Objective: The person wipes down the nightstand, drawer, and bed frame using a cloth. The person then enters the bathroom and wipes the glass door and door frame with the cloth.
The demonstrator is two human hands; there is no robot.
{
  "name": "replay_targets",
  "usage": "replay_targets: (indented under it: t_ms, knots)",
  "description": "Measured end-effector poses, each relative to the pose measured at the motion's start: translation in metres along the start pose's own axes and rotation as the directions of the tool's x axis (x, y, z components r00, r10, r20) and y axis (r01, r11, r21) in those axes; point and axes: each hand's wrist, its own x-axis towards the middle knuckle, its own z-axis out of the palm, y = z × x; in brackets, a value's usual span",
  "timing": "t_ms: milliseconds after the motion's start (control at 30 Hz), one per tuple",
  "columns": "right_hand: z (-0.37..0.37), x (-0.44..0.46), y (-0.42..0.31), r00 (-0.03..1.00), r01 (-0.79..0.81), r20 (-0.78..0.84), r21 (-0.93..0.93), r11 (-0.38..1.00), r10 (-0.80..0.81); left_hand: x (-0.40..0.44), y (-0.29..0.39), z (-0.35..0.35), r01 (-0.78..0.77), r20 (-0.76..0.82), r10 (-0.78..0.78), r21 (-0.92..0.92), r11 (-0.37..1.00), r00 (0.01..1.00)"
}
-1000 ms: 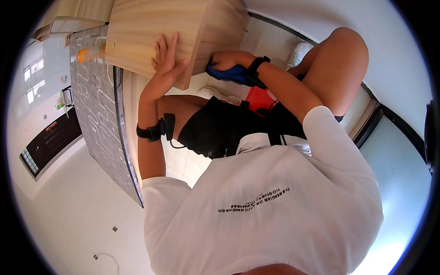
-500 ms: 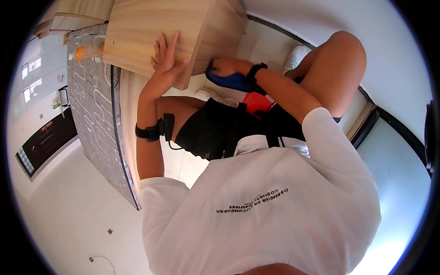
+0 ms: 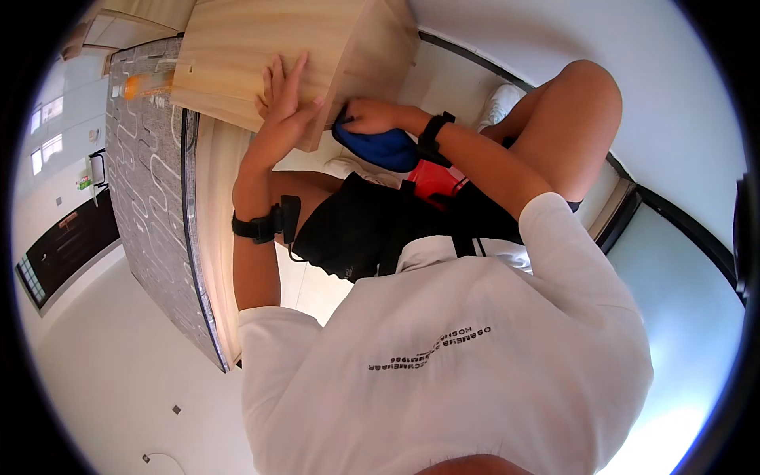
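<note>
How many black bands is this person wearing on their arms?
2. One black band circles the left arm; another black band circles the right arm near the wrist, by the blue item. White sleeves could hide more.

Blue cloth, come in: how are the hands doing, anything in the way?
Left hand spread on pale wooden cabinet. Right hand gripping bunched blue cloth close beside it, contact unclear. No obstruction visible.
</note>
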Motion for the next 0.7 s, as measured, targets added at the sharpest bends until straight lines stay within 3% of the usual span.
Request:
replay_targets:
  t_ms: [100, 167, 300, 367, 500, 567, 700]
  knots:
    - [0.023, -0.011, 0.028, 0.996, -0.074, -0.062, -0.161, 0.984, 0.065, -0.002, -0.002, 0.001, 0.0, -0.009, 0.0, -0.008, 1.0, 1.0]
    - [0.03, -0.012, 0.032, 0.976, -0.219, -0.051, -0.224, 0.95, 0.213, 0.0, -0.003, 0.001, 0.005, -0.017, -0.005, -0.005, 1.0, 1.0]
    - [0.011, -0.003, 0.022, 0.991, -0.133, -0.009, -0.214, 0.968, 0.134, -0.003, -0.003, 0.001, 0.003, -0.007, -0.003, 0.001, 1.0, 1.0]
    - [-0.007, 0.002, 0.01, 0.983, -0.055, 0.167, -0.146, 0.988, 0.079, -0.001, -0.004, 0.001, -0.005, -0.017, 0.005, 0.0, 1.0, 1.0]
    - [-0.004, 0.001, 0.018, 0.986, -0.039, 0.151, -0.215, 0.976, 0.073, 0.0, -0.006, 0.001, -0.004, 0.0, 0.004, -0.017, 1.0, 1.0]
    - [0.006, -0.007, 0.027, 0.981, -0.12, 0.1, -0.363, 0.924, 0.167, -0.001, -0.004, 0.002, -0.006, -0.018, 0.005, -0.01, 1.0, 1.0]
    - [0.015, -0.011, 0.038, 0.959, -0.223, 0.091, -0.345, 0.912, 0.268, 0.0, 0.0, -0.002, -0.003, -0.008, 0.003, -0.013, 1.0, 1.0]
